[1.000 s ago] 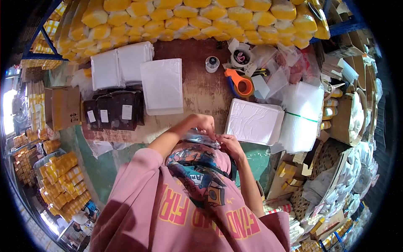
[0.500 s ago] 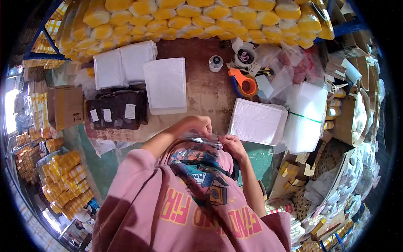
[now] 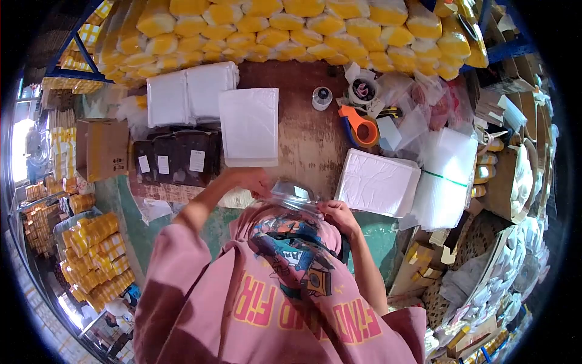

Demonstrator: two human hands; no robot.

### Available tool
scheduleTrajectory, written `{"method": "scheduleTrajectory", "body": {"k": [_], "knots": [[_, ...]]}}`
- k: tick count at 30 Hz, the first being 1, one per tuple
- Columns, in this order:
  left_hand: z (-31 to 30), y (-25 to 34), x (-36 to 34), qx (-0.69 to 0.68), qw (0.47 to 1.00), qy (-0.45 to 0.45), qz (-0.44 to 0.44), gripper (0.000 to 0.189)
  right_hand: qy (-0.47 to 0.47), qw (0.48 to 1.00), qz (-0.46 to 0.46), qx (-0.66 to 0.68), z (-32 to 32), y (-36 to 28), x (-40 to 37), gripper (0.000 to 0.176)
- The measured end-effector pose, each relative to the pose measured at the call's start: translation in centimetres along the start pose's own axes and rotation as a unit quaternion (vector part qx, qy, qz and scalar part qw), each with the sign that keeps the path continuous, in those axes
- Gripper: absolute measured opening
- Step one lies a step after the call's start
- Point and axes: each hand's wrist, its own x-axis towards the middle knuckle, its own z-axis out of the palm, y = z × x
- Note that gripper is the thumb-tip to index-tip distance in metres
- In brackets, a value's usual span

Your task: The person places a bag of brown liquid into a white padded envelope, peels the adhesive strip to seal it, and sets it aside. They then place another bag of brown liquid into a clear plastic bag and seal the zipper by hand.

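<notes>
I hold a clear plastic bag (image 3: 293, 195) with something dark inside, close to my chest at the near edge of the wooden table (image 3: 303, 133). My left hand (image 3: 251, 180) grips the bag's left end. My right hand (image 3: 338, 212) pinches its right end. The bag is stretched between the two hands. Just beyond my left hand lies a stack of white padded mailers (image 3: 249, 126). Right of my right hand sits a pile of white bags (image 3: 379, 182).
Dark packets with white labels (image 3: 176, 159) lie at the left, white stacks (image 3: 189, 92) behind them. An orange tape dispenser (image 3: 362, 128) and a small tape roll (image 3: 322, 97) sit farther back. Yellow bundles (image 3: 291, 30) line the back wall. A cardboard box (image 3: 103, 148) stands left.
My left hand has moved left, away from my right, and the bag is now stretched out wider between them. The view has shifted slightly.
</notes>
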Motion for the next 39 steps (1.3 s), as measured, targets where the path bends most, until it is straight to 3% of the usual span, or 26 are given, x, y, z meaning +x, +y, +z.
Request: {"method": "scheduleTrajectory", "body": {"k": [4,6,7,9,11,13,15,17,19,21,24,28,29,30,32,33,35,36,37,39], "knots": [[-0.3,1.8,-2.1,-0.006,0.999,0.026,-0.018,0.035,-0.001,1.000,-0.001,-0.018,0.1,0.0,-0.2,0.012],[-3.2,-6.6,-0.3,0.254,0.967,-0.029,-0.001,0.036,-0.003,1.000,-0.003,-0.012,-0.8,0.0,-0.6,0.017],[-5.1,-7.7,-3.1,0.222,0.969,0.034,-0.097,0.036,0.012,1.000,-0.002,0.000,-1.2,0.2,-1.1,0.019],[-6.6,-7.4,-7.5,0.090,0.970,0.141,-0.175,0.043,0.045,0.999,0.013,-0.025,-2.0,0.6,-1.8,0.023],[-6.0,-5.9,-10.4,-0.101,0.961,0.219,-0.135,0.058,0.044,0.999,0.017,-0.010,-2.0,0.6,-1.9,0.028],[-4.2,-1.8,-8.1,-0.108,0.958,0.193,-0.184,0.077,0.036,0.999,0.021,-0.015,-1.4,0.2,-1.7,0.028],[-1.2,-0.8,-3.7,-0.206,0.968,0.141,-0.018,0.086,0.040,0.998,0.025,-0.029,-1.1,0.1,-1.4,0.026],[1.2,3.3,-0.1,-0.196,0.974,0.105,-0.045,0.090,0.063,0.996,0.009,-0.066,-1.6,0.8,-1.2,0.021],[3.9,6.2,2.5,-0.213,0.960,0.172,-0.060,0.106,0.093,0.991,-0.015,-0.091,-1.8,1.5,-1.3,0.019],[6.2,5.2,7.8,-0.169,0.963,0.209,-0.019,0.112,0.097,0.991,-0.031,-0.083,-2.8,3.2,-0.5,0.019],[9.2,7.2,9.4,-0.103,0.956,0.272,0.026,0.119,0.090,0.988,0.046,-0.117,-2.6,3.0,-0.6,0.013],[11.7,7.2,12.2,0.085,0.920,0.370,-0.096,0.115,0.034,0.997,0.048,-0.054,-1.2,3.4,0.4,0.015],[12.2,6.6,12.4,0.115,0.896,0.420,-0.081,0.113,0.021,0.999,0.030,-0.001,-0.4,3.7,0.8,0.014],[12.0,5.8,12.2,0.108,0.894,0.429,-0.072,0.109,0.015,0.997,0.039,-0.057,0.0,3.7,1.3,0.013],[11.2,4.4,10.5,0.095,0.888,0.446,-0.057,0.103,0.018,1.000,0.000,-0.025,3.9,1.6,0.3,0.016],[11.2,3.7,10.4,0.098,0.853,0.507,-0.072,0.079,-0.013,0.999,-0.030,-0.016,4.9,1.8,0.9,0.017],[8.6,4.2,5.1,-0.041,0.898,0.437,-0.014,0.062,-0.072,0.993,-0.091,0.001,6.2,2.0,2.0,0.024],[7.6,3.8,2.7,-0.110,0.912,0.396,0.016,0.053,-0.088,0.974,-0.154,-0.141,6.1,2.6,3.4,0.024],[8.0,-1.2,5.0,-0.128,0.897,0.420,0.058,0.035,-0.100,0.932,-0.211,-0.278,5.7,3.7,5.5,0.025],[8.8,-3.0,4.7,-0.154,0.868,0.470,0.040,0.037,-0.099,0.903,-0.160,-0.386,6.7,3.4,6.6,0.026]]}}
